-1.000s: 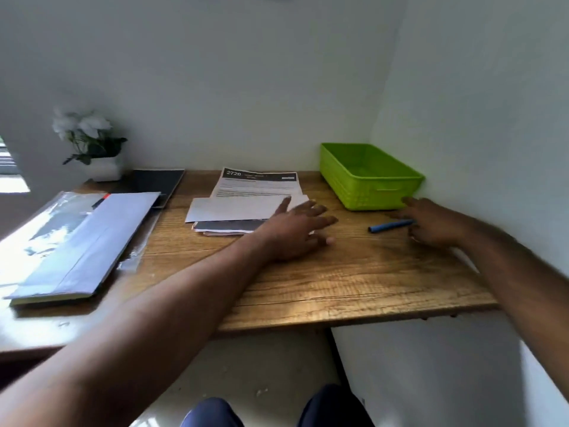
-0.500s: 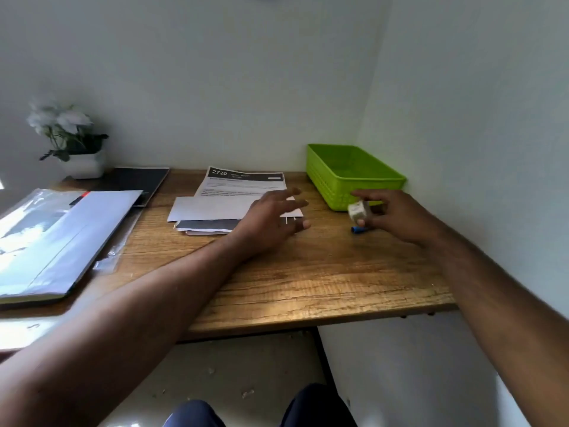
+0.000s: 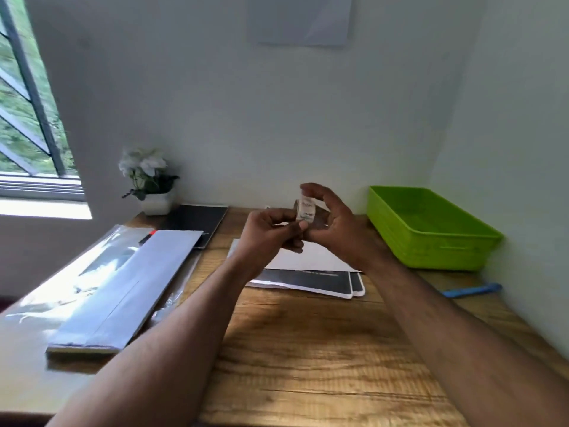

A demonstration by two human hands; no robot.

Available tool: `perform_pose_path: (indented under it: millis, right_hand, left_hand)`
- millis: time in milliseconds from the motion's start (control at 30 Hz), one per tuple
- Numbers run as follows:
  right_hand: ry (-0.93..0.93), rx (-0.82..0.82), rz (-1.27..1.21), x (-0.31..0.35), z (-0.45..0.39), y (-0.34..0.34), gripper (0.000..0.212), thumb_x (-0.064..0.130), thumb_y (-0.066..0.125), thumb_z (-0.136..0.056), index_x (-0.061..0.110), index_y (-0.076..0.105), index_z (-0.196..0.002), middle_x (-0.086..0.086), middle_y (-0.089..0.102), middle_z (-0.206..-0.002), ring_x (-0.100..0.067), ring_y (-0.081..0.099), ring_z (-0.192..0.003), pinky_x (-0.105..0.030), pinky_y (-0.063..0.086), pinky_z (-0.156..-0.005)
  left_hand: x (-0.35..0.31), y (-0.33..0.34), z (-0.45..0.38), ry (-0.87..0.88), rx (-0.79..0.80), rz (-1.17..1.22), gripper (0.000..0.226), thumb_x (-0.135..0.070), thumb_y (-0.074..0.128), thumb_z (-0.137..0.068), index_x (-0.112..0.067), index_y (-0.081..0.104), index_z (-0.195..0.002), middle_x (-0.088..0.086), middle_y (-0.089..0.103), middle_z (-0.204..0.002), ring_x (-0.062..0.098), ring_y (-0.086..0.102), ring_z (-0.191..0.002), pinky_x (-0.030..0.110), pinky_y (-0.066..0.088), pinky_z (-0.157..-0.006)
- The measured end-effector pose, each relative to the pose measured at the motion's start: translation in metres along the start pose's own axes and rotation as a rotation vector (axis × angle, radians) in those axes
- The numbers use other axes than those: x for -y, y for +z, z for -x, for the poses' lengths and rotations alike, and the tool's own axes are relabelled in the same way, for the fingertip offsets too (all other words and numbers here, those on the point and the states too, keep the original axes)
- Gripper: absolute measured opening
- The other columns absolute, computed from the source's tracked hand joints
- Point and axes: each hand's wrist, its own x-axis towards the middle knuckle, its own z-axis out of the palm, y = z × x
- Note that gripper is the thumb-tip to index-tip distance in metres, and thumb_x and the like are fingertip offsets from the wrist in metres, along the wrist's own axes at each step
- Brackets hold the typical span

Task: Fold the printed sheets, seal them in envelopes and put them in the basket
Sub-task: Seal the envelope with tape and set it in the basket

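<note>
both hands raised above the wooden desk [image 3: 308, 349]. right hand [image 3: 335, 223] pinches a small tape roll [image 3: 306, 209] between thumb and fingers; left hand [image 3: 271, 231] closes its fingertips on the roll's lower edge. printed sheets [image 3: 320, 280] lie stacked on the desk under the hands, a white envelope [image 3: 311, 258] on top. green basket [image 3: 431, 229] at back right, nothing visible inside. blue pen [image 3: 469, 290] near the basket.

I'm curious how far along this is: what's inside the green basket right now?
The green basket shows only its bare green floor and walls; no envelope is visible. The strip of floor just behind its near wall is hidden from this angle, so something flat lying there can't be ruled out.
</note>
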Motion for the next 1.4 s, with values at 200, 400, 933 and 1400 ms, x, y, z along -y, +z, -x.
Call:
perform_pose_path:
  millis: [200, 400, 933, 1400]
  right_hand:
    - [0.053, -0.034, -0.008, -0.032, -0.003, -0.013, 0.055, 0.008, 0.072, -0.079, 0.027, 0.054, -0.127, -0.003, 0.061, -0.127, -0.011, 0.059, -0.116, -0.034, 0.049, -0.100]
    - [-0.007, -0.158, 0.164, -0.045, -0.004, -0.018, 0.032, 0.011, 0.072, -0.080, 0.022, 0.067, -0.109, 0.003, 0.057, -0.128, 0.004, 0.059, -0.105, -0.011, 0.044, -0.092]
    - [0.050, -0.245, -0.063, -0.029, 0.003, -0.013, 0.016, 0.011, 0.067, -0.085, 0.022, 0.071, -0.096, -0.001, 0.074, -0.092, -0.016, 0.069, -0.075, -0.029, 0.057, -0.064]
    - [0.447, 0.004, -0.431, -0.026, 0.005, -0.021, 0.013, 0.013, 0.060, -0.085, 0.019, 0.069, -0.091, -0.001, 0.071, -0.081, -0.013, 0.064, -0.069, -0.027, 0.049, -0.059]
  left_hand:
    - [0.018, -0.011, -0.006, -0.015, 0.046, -0.042, 0.020, -0.003, 0.071, -0.081, 0.000, 0.071, -0.101, 0.013, 0.073, -0.103, 0.027, 0.070, -0.098, 0.039, 0.058, -0.083]
    - [0.022, -0.005, -0.008, 0.035, 0.024, -0.129, 0.029, 0.007, 0.074, -0.075, -0.005, 0.072, -0.102, 0.006, 0.074, -0.099, 0.016, 0.072, -0.094, 0.025, 0.056, -0.083]
    - [0.021, -0.001, -0.002, 0.067, 0.152, -0.321, 0.032, 0.010, 0.074, -0.074, -0.010, 0.073, -0.099, -0.008, 0.073, -0.093, 0.006, 0.070, -0.088, 0.016, 0.053, -0.077]
    - [0.013, 0.001, 0.002, -0.006, 0.276, -0.146, 0.025, 0.003, 0.069, -0.081, 0.002, 0.071, -0.106, 0.009, 0.074, -0.102, 0.017, 0.068, -0.096, 0.028, 0.055, -0.087]
